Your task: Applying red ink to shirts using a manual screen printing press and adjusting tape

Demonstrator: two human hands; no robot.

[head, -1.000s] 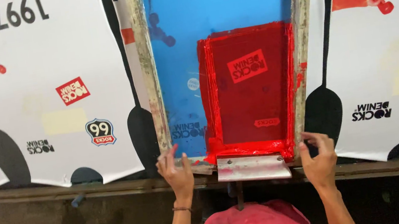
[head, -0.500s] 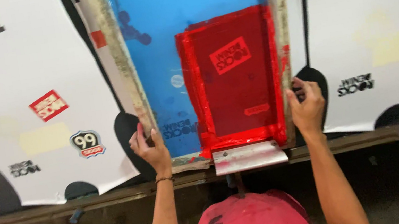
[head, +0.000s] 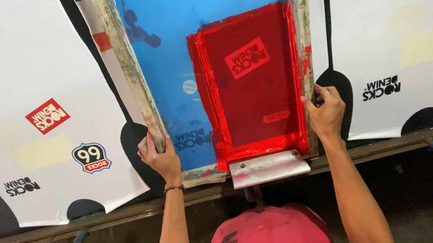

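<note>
While frame (head: 135, 87) top cut off — left hand (head: 161, 158), right hand (head: 326, 113) grip rails.

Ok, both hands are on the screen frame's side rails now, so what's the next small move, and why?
Probably square the screen frame: it sits tilted between the white printed panels. The left hand and right hand each grip a side rail, and wet red ink covers the mesh, so move it gently.

Seeing a blue screen mesh (head: 163, 61) at frame centre, a glossy red ink patch (head: 251, 88) on its right half, a grey paint-stained wooden frame (head: 127, 66), white shirts (head: 22, 64) left and right with red, black and yellow prints, and a pink cap (head: 272, 237) at the bottom.
</note>
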